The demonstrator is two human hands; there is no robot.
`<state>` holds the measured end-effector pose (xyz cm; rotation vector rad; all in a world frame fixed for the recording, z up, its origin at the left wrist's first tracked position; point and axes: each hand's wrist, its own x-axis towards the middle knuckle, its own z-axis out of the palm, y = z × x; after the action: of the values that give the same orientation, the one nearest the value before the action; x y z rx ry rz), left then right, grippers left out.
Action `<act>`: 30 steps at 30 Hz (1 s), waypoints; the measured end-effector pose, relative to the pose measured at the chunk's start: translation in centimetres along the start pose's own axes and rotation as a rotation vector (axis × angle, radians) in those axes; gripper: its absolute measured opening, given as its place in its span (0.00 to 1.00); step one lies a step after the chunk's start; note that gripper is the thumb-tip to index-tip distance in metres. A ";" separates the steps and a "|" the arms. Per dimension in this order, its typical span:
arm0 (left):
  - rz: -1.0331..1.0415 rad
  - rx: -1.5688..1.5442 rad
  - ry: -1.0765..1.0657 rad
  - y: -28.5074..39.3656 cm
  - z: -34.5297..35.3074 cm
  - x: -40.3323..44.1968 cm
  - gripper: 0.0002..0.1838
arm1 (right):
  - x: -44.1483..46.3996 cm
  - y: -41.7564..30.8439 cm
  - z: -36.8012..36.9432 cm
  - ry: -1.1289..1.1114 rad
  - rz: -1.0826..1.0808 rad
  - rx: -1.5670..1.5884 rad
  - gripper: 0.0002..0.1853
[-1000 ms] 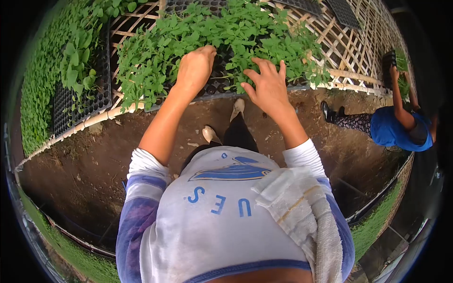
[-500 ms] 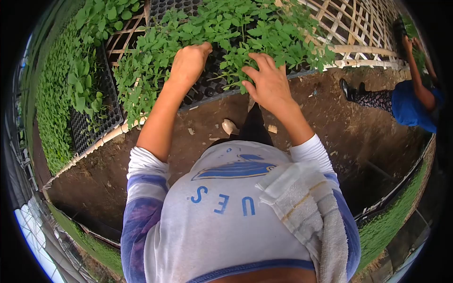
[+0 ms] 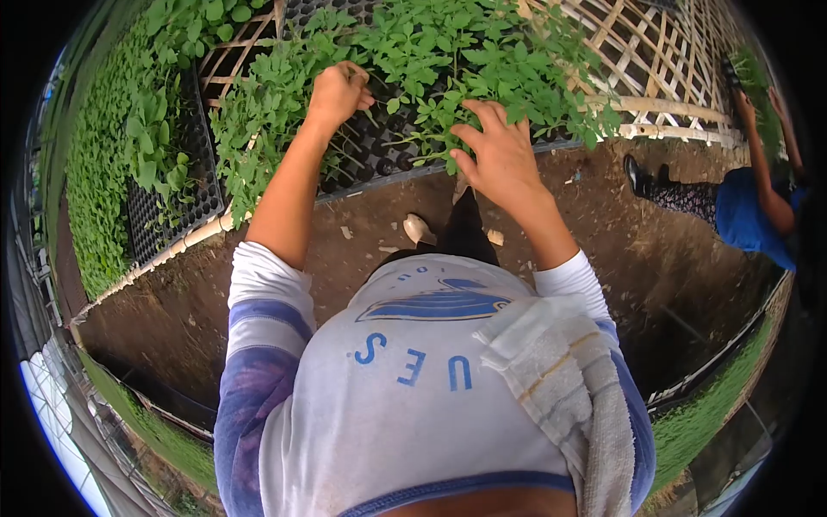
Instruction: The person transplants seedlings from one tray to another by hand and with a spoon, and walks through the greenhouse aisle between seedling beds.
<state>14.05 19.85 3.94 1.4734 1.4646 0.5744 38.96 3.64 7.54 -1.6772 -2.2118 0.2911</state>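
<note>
Seedlings (image 3: 422,43) crowd black cell tray (image 3: 379,148) at edge of bamboo bench (image 3: 672,105). Left hand (image 3: 334,96) has shifted outward, away from right — more bare cells show between hands. Left fingers curled; cannot tell if stem is pinched. Right hand (image 3: 504,159) open, fingers spread against leaves — little changed. Co-worker (image 3: 748,215) stands well apart, right side.

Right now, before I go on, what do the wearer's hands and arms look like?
Both the left hand and the right hand are ungloved, with bare forearms. The sleeves have bunched white cuffs; above them the left is banded blue-purple and white, with mottled purple higher up. The right shows blue-purple beside a white towel.
</note>
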 end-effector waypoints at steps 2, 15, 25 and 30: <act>-0.059 -0.082 0.023 -0.4 -0.9 0.1 0.10 | 0.0 0.0 -0.3 -0.004 -0.002 0.003 0.14; -0.105 0.018 0.125 1.1 -13.6 -17.6 0.09 | -1.2 -2.9 -0.8 -0.089 0.000 -0.042 0.17; -0.011 0.273 0.371 5.3 -10.7 -23.1 0.09 | 6.6 -9.2 11.7 -0.210 0.552 1.321 0.25; 0.239 0.018 0.471 7.6 -7.2 -19.9 0.11 | 5.9 -9.4 12.2 -0.132 0.227 1.033 0.17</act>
<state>8.26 4.48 19.26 1.6084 1.6558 1.1163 24.39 7.21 0.67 -1.2803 -1.4515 1.3495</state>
